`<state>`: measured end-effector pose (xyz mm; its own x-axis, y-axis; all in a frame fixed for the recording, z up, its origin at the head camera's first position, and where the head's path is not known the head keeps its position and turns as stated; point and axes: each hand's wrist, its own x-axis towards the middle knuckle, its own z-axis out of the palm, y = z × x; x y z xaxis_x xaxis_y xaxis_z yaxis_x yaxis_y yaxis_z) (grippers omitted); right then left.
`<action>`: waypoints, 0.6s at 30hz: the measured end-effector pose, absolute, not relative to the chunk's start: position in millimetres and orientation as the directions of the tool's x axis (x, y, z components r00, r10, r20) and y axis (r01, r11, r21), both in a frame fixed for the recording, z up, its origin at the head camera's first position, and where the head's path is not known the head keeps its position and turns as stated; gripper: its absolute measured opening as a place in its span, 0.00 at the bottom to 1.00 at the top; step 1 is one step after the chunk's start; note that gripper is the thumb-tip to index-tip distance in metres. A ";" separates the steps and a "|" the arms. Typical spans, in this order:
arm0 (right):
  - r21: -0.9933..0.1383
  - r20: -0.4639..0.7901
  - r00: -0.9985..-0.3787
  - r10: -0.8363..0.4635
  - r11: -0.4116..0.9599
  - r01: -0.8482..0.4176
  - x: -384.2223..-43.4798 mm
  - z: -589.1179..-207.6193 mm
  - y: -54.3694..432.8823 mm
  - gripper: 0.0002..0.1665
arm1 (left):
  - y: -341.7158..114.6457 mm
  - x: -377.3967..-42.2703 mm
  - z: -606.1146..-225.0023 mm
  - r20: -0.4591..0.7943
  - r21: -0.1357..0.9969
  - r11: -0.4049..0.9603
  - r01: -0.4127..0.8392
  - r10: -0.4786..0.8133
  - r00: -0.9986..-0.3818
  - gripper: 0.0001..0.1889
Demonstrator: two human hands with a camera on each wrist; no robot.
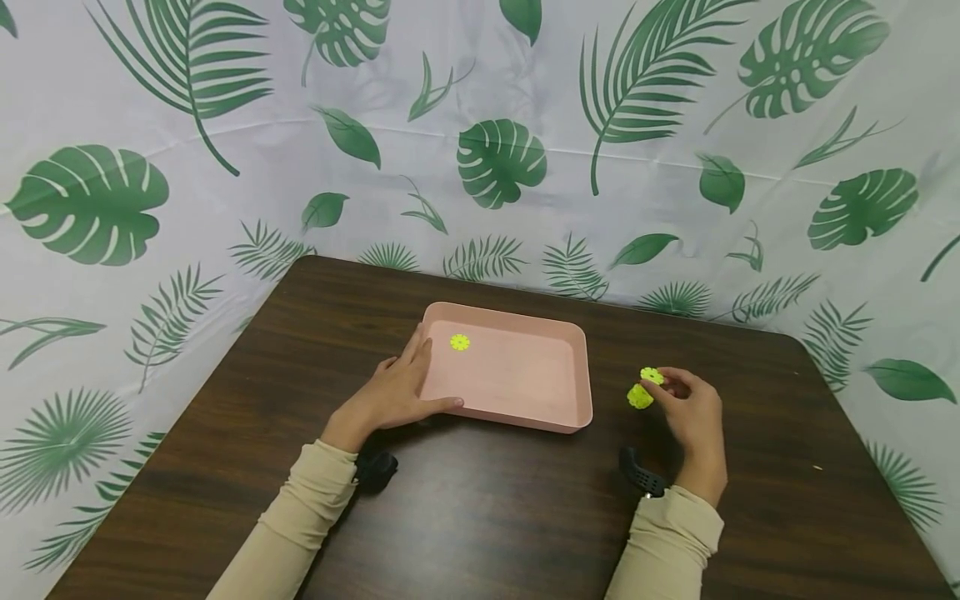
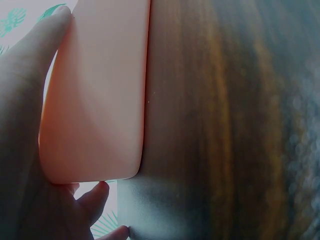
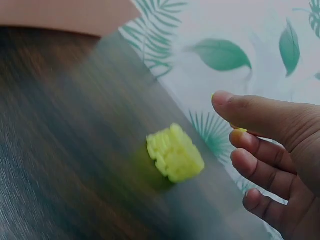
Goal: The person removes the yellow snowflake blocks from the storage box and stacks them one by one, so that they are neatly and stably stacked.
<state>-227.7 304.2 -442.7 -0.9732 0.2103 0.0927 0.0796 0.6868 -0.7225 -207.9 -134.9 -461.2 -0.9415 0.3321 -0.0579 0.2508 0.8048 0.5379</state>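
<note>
A pink tray [image 1: 510, 375] lies on the table, with one yellow flower-shaped disc [image 1: 460, 342] near its far left corner. My left hand [image 1: 393, 392] rests at the tray's near left corner, fingers extended along the left side and thumb on the front rim. The left wrist view shows the thumb [image 2: 35, 55] against the pink wall. To the right of the tray, my right hand [image 1: 690, 408] pinches a yellow flower-shaped disc [image 1: 652, 376] between thumb and forefinger, mostly hidden in the right wrist view. Close by stands a stack of similar yellow discs [image 3: 175, 155].
The dark wooden table [image 1: 465, 517] reaches back to a white cloth [image 1: 420, 192] printed with green leaves. A small pale speck [image 1: 817, 467] lies on the right part of the table. Black wrist straps [image 1: 647, 479] are worn on both arms.
</note>
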 end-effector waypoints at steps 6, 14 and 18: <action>-0.726 0.064 -0.970 0.236 0.678 0.117 -224.5 -449.9 314.2 0.27 | -134.8 -207.8 -461.1 -0.056 0.540 0.803 0.253 0.334 -0.941 0.63; -0.725 0.012 -0.982 0.190 0.678 0.122 -222.3 -455.7 320.7 0.29 | -134.7 -206.3 -459.7 -0.052 0.539 0.803 0.256 0.335 -0.941 0.62; -0.723 -0.015 -0.985 0.170 0.679 0.128 -222.4 -457.5 321.3 0.30 | -133.8 -206.3 -459.0 -0.054 0.541 0.802 0.254 0.335 -0.941 0.62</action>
<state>-222.4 321.3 -457.5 -0.9854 0.1696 -0.0148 0.1278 0.6794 -0.7226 -206.3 -133.8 -459.0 -0.9408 0.3347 -0.0537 0.2543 0.8015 0.5412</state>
